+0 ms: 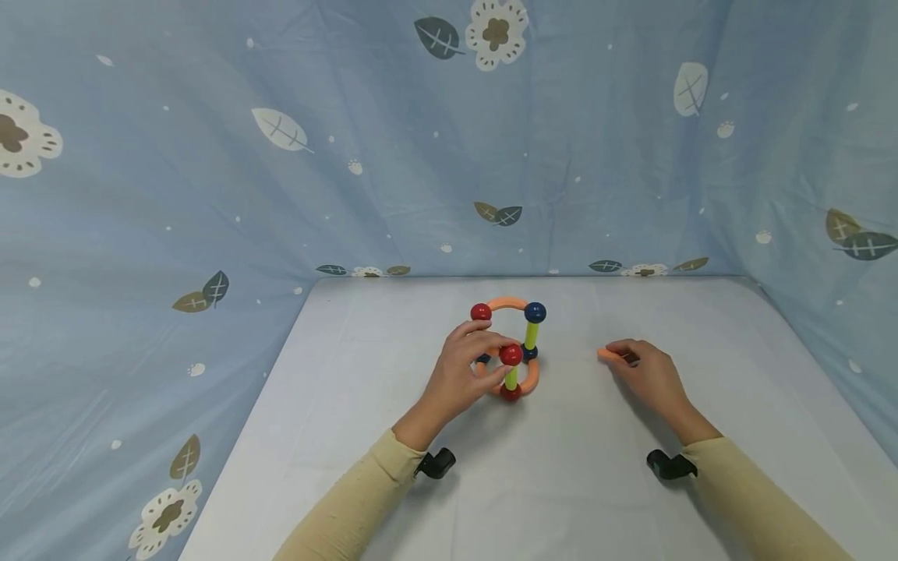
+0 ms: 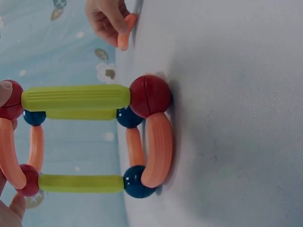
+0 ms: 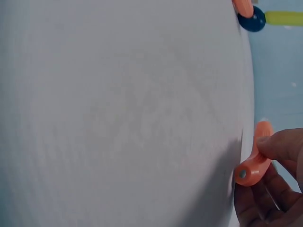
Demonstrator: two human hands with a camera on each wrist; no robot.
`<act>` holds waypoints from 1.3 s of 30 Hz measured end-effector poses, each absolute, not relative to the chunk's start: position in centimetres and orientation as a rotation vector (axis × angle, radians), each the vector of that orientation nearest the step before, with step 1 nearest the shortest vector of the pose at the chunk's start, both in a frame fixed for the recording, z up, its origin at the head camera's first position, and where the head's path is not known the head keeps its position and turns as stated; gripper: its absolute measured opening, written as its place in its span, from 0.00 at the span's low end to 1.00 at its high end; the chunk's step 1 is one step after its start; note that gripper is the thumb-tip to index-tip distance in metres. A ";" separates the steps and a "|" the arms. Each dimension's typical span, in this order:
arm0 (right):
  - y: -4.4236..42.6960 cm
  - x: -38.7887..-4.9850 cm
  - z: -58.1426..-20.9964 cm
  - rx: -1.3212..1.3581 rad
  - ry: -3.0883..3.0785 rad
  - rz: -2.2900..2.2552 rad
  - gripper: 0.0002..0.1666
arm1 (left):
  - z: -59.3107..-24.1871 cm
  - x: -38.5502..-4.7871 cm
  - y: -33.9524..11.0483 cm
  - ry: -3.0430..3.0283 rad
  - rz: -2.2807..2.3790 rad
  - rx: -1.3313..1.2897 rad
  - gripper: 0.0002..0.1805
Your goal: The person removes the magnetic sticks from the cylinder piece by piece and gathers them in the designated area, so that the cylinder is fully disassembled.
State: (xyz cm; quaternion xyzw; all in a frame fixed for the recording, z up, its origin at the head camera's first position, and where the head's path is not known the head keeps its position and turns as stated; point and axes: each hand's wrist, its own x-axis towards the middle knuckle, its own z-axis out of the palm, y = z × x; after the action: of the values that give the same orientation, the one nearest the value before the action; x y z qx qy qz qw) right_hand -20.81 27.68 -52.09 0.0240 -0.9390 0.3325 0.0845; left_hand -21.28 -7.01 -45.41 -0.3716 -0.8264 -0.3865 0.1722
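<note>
Both our hands hold something. Our left hand (image 1: 459, 370) pinches a red ball (image 1: 511, 355) at the top of a ball-and-stick frame (image 1: 531, 335), with a green stick (image 2: 75, 98) just below those fingers. Our right hand (image 1: 651, 375) pinches a curved orange piece (image 3: 258, 166), well apart from the frame, above the white table (image 1: 561, 483).
</note>
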 end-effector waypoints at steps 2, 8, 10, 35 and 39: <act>27.9 -20.9 -52.1 0.071 -2.809 0.987 0.20 | -45.4 -21.3 -7.0 -2.345 -1.085 -1.053 0.19; 28.4 -20.9 -52.1 0.086 -2.799 0.962 0.20 | -45.5 -21.1 -7.0 -2.366 -1.073 -1.036 0.19; 28.5 -20.9 -52.2 0.088 -2.800 0.956 0.19 | -45.5 -21.1 -7.0 -2.370 -1.075 -1.033 0.19; 28.8 -20.7 -52.1 0.034 -2.826 0.971 0.27 | -45.3 -21.2 -7.0 -2.367 -1.085 -1.038 0.20; 28.9 -20.8 -52.2 0.025 -2.826 0.980 0.28 | -45.3 -21.3 -7.0 -2.370 -1.080 -1.042 0.20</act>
State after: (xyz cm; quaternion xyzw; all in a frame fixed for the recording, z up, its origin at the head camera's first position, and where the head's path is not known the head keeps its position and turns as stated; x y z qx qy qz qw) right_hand -20.76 28.86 -52.18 0.0084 -0.9421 0.3266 0.0753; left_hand -21.25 -6.95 -45.28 -0.3663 -0.8330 -0.3794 0.1674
